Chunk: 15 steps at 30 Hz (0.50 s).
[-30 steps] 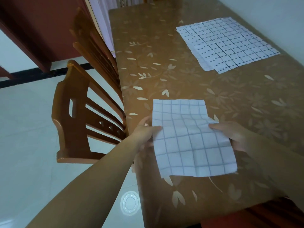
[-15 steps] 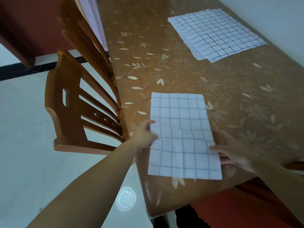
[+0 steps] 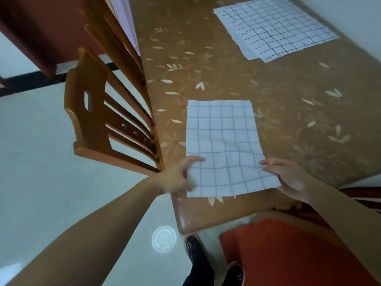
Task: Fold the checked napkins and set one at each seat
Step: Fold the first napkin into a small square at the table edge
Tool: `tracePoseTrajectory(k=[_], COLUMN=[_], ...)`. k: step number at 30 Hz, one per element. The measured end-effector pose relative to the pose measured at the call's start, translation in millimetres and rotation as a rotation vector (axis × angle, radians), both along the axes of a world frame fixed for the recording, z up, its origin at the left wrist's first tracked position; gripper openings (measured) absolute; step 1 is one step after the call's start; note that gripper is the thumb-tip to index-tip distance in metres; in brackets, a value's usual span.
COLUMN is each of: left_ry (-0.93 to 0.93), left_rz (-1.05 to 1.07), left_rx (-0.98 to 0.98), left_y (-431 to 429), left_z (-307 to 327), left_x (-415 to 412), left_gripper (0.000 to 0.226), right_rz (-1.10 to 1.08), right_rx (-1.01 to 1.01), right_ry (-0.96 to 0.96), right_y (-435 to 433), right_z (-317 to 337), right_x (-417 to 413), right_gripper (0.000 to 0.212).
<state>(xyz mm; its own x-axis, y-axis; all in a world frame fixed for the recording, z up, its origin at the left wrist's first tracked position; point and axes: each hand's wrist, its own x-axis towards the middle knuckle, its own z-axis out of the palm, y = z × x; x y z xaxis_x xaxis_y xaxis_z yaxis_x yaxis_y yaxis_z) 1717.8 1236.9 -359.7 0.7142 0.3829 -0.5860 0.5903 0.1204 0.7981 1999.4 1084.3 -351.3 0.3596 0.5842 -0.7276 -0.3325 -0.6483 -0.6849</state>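
A folded checked napkin (image 3: 224,145), white with thin blue lines, lies lengthwise on the brown flowered table (image 3: 288,100) near its front left corner. Its near end is slightly wrinkled and reaches almost to the table's edge. My left hand (image 3: 175,178) pinches the napkin's left edge near that end, thumb on top. On the opposite edge my right hand (image 3: 292,178) holds the napkin at the same height, with the near right corner lying over its palm. A stack of unfolded checked napkins (image 3: 274,27) lies flat at the far right of the table.
A wooden chair (image 3: 99,120) stands pushed against the table's left side, its back close to my left wrist. A red-cushioned chair seat (image 3: 288,254) is below the table's near edge. A white round lid (image 3: 164,239) lies on the pale tiled floor.
The napkin has gone from half-lifted to lying flat near the front corner. Both hands slid from its middle to its near end.
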Motion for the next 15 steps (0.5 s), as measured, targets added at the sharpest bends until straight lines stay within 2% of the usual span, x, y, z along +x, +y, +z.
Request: tracePoseTrajectory(k=[3, 7, 10, 15], left_ry=[0.091, 0.129, 0.186, 0.218], left_rz=[-0.14, -0.143, -0.204, -0.106], left_rx=[0.319, 0.485, 0.595, 0.8], left_y=[-16.7, -35.2, -41.2, -47.1], left_z=[0.2, 4.9, 5.9, -2.6], left_x=[0.7, 0.8, 0.0, -2.6], left_gripper=[0.078, 0.084, 0.083, 0.052], right_rz=[0.031, 0.127, 0.176, 0.325], right_rx=[0.027, 0.057, 0.097, 0.143], right_ry=[0.036, 0.069, 0.065, -0.318], right_y=[-11.5, -29.4, -38.5, -50.8], right_z=[5.8, 14.5, 22.6, 19.1], right_x=[1.4, 3.9, 4.8, 0.0], right_gripper=[0.032, 0.057, 0.05, 0.035])
